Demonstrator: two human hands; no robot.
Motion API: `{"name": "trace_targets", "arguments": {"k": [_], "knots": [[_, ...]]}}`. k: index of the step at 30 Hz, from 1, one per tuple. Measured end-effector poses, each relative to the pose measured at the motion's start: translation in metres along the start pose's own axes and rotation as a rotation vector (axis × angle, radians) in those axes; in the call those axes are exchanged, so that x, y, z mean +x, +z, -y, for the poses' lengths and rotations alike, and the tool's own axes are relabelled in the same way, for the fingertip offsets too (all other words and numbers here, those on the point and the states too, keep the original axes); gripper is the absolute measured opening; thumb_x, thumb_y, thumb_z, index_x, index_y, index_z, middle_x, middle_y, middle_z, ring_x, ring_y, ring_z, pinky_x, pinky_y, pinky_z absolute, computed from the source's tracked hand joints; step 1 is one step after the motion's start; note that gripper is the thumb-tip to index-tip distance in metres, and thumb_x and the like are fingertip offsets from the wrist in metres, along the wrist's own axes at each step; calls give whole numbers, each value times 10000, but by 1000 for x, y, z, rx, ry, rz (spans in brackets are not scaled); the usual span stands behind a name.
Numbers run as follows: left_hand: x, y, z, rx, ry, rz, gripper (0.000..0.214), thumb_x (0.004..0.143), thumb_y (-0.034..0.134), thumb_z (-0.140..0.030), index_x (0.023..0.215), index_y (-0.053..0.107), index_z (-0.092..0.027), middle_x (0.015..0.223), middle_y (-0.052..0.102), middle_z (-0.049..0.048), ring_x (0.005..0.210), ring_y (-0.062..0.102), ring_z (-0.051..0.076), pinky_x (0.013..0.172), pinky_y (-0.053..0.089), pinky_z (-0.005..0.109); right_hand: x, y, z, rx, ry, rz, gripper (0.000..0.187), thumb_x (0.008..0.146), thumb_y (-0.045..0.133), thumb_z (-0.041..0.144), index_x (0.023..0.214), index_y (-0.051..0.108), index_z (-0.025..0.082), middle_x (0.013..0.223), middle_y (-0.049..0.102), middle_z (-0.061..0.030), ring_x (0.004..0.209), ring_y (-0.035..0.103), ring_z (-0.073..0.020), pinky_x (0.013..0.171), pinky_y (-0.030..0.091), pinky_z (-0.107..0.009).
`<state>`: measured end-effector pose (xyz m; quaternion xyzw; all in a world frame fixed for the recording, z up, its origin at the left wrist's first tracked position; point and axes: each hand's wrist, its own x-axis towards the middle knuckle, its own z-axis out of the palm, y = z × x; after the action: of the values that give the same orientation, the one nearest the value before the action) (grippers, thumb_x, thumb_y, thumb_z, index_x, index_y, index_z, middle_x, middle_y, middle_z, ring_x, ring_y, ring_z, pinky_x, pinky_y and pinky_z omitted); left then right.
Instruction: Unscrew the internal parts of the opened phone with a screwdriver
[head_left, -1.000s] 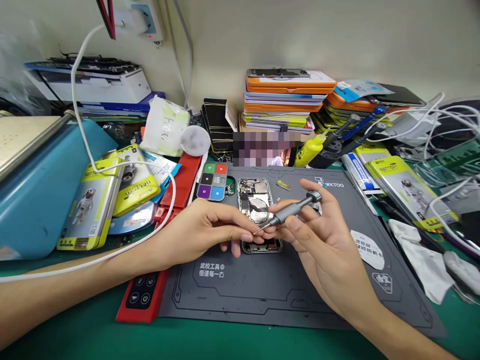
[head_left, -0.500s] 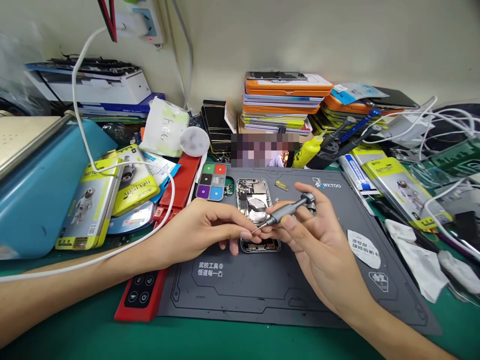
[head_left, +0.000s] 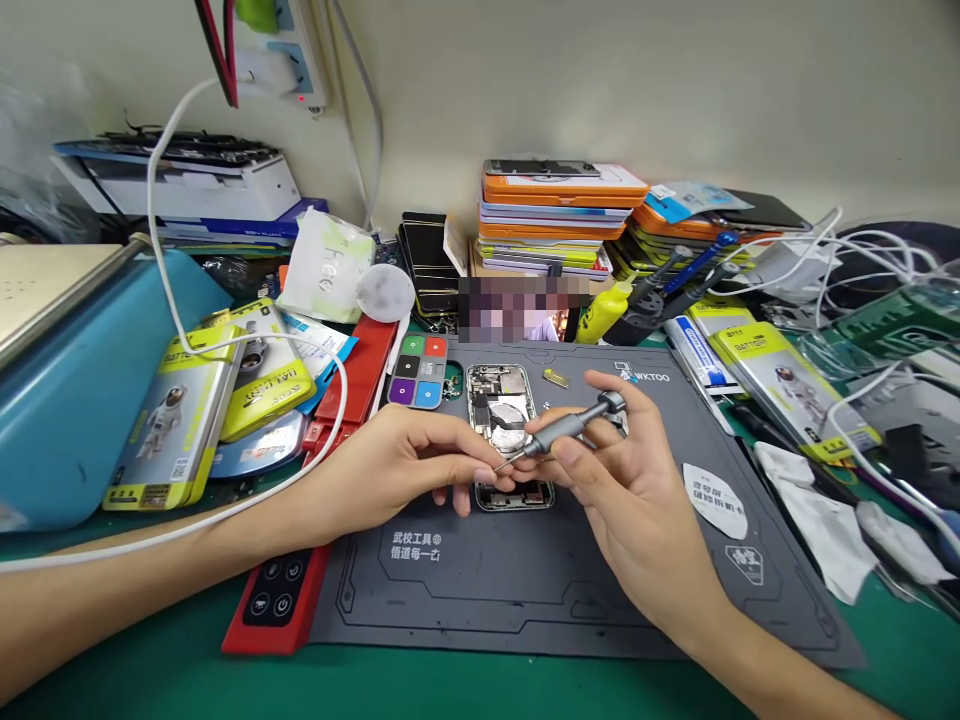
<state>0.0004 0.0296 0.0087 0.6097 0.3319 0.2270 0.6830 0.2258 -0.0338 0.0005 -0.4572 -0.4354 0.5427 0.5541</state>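
My right hand (head_left: 637, 490) is closed round a grey precision screwdriver (head_left: 559, 432), held slantwise with its thin shaft pointing down and to the left. At the tip of that shaft, my left hand (head_left: 420, 462) pinches thumb and fingers together; whatever is between them is too small or hidden to make out. Beneath both hands lies an opened phone (head_left: 496, 383) with its inner parts bare. The fingers cover much of its middle, and its lower end shows below them. A small yellowish piece (head_left: 556, 378) rests just beyond the phone, to the right.
A dark grey work mat (head_left: 480, 600) carries the phone. Left of it are a coloured sectioned tray (head_left: 417, 370) and a red device (head_left: 277, 600). A white cable (head_left: 341, 400) loops over my left forearm. Boxed batteries (head_left: 795, 385) and a yellow bottle (head_left: 604, 308) stand around.
The camera view has shifted slightly, so most things sit a little further left and lower. Both hands keep nearly the same pose, with the screwdriver tip still at my left fingertips.
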Motion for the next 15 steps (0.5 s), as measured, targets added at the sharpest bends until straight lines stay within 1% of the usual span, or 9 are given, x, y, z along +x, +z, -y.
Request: {"name": "trace_targets", "arguments": {"k": [3, 7, 9, 13, 15], "knots": [[-1, 0, 0, 19, 10, 4, 134, 1010, 746, -162, 1026, 877, -183, 1031, 878, 38, 696, 746, 77, 660, 566, 147, -2, 1, 1, 6, -27, 1, 525, 1017, 780, 365, 1426, 453, 388, 1104, 791, 4, 851, 812, -166, 779, 709, -326], [-2, 0, 0, 16, 7, 9, 125, 1007, 752, -177, 1029, 876, -181, 1035, 879, 42, 694, 740, 81, 677, 581, 158, -3, 1, 0, -25, -25, -3, 526, 1021, 769, 386, 1436, 446, 393, 1129, 790, -7, 853, 807, -177, 764, 710, -343], [-1, 0, 0, 6, 7, 11, 120, 1003, 759, -182, 1022, 877, -180, 1036, 880, 44, 693, 737, 85, 683, 590, 167, -2, 0, 0, -18, -17, -1, 519, 1021, 770, 387, 1434, 455, 394, 1117, 791, -1, 864, 806, -175, 782, 709, -341], [-2, -1, 2, -11, 16, 28, 130, 1027, 750, -213, 1040, 877, -186, 1062, 883, 49, 712, 751, 98, 696, 603, 185, -1, -1, -1, 26, -10, 0, 511, 1018, 784, 356, 1428, 481, 392, 1072, 791, 21, 884, 800, -144, 822, 696, -287], [-3, -2, 2, -12, 15, 41, 124, 1027, 759, -224, 1046, 875, -185, 1070, 884, 56, 710, 760, 102, 695, 600, 190, -1, 0, -1, 37, -7, -1, 521, 1017, 786, 351, 1435, 478, 389, 1071, 794, 18, 889, 798, -142, 836, 698, -286]]}}
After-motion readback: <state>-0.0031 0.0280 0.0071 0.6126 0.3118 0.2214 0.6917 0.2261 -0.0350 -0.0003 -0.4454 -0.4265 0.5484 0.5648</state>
